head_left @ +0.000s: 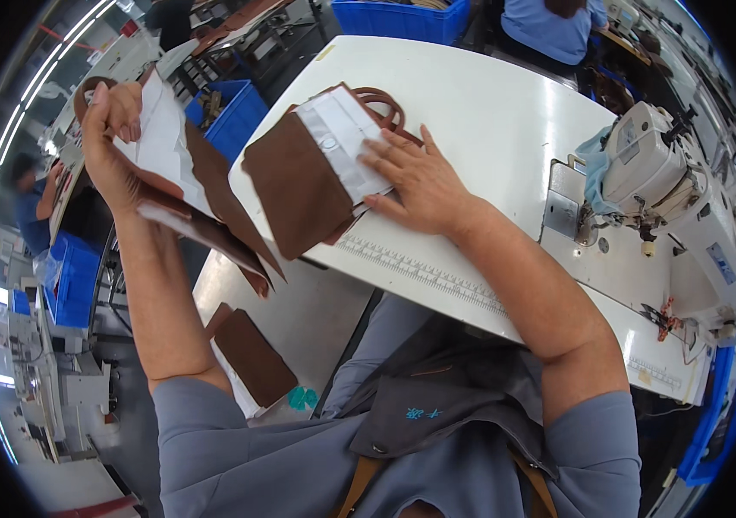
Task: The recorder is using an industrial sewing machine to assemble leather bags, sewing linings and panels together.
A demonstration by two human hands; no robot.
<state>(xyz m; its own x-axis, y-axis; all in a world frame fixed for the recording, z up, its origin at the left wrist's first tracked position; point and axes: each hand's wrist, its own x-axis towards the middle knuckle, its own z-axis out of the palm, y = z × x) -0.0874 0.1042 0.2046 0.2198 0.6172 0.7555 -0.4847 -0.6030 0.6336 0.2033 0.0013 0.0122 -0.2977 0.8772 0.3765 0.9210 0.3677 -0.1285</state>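
Observation:
My left hand [113, 142] is raised at the left, its fingers closed on a brown bag piece [221, 186] with white lining; this hangs tilted past the table's left edge. A brown strap loop shows beside those fingers. On the white table, a stack of brown bag pieces [295, 186] lies with a white lining strip on top and brown handle loops [385, 105] at its far side. My right hand [424, 181] rests flat on the strip's right edge, fingers spread. The underside of the stack is hidden.
A white sewing machine [644, 164] stands at the table's right, with small snips [657, 318] near its base. A printed ruler [424, 272] runs along the near edge. Another brown piece [256, 356] lies lower left on a grey surface. Blue bins [234, 116] and seated people are beyond.

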